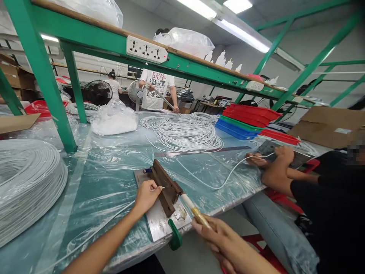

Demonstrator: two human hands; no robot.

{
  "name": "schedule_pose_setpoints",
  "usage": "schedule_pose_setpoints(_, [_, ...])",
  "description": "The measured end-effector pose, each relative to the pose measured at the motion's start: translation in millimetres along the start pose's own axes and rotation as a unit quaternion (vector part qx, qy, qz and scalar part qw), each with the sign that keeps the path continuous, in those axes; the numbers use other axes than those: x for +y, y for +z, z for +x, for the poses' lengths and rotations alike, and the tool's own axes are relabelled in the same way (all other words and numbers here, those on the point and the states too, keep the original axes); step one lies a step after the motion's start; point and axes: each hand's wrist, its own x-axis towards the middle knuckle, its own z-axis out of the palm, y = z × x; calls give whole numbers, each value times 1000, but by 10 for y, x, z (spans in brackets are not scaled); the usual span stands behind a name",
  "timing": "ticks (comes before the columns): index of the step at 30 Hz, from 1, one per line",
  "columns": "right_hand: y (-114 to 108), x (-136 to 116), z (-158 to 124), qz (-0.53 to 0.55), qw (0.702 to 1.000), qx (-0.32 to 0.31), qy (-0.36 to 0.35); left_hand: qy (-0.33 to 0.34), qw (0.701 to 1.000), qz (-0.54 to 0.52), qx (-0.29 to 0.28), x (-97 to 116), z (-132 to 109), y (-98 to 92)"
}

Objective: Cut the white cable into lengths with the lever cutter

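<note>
My left hand [147, 196] pinches a thin white cable [114, 214], whose tip pokes out past my fingers beside a brown metal cutting jig [165, 186]. The cable trails back along my forearm toward the lower left. Under the jig lies a metal base plate [159, 224], and a green clamp [174, 235] sits at the table's front edge. My right hand [218, 238] is wrapped round a lever handle [188, 201], white with a yellowish taped part, that extends from the jig toward me.
A large cable coil [31, 186] stands at the left, with loose coiled cable [185, 133] at the back. A steel ruler [205, 151] lies across the table. A co-worker's hands [283, 154] hold another cable at right. Stacked trays [245, 118] and a green shelf frame [94, 38] stand behind.
</note>
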Motion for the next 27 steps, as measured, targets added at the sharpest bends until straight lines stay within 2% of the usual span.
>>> schedule_pose_setpoints(5, [-356,-774,-132,107,993,-30,-40,20,996,-79,-43,116,-108,-214])
schedule_pose_setpoints(8, [-495,-1236,-51,175,982,-41,-48,22,992,-106,-67,162,-194,-307])
schedule_pose_setpoints(12, [-603,-1811,372,202,974,-19,-98,27,989,-119,-83,228,-281,-308])
schedule_pose_setpoints(16, [-599,-2270,1082,192,966,-33,-169,30,988,-112,-105,288,-379,-237])
schedule_pose_setpoints(19, [-509,-2472,1651,171,966,21,-191,22,988,-107,-106,271,-460,-183])
schedule_pose_setpoints(22, [-397,-2543,2104,159,968,61,-185,7,985,-125,-119,218,-526,-137])
schedule_pose_setpoints(24, [-333,-2540,2302,153,968,74,-186,2,982,-140,-128,203,-556,-119])
schedule_pose_setpoints(27, [-250,-2510,2429,141,964,89,-206,4,981,-161,-105,259,-582,-136])
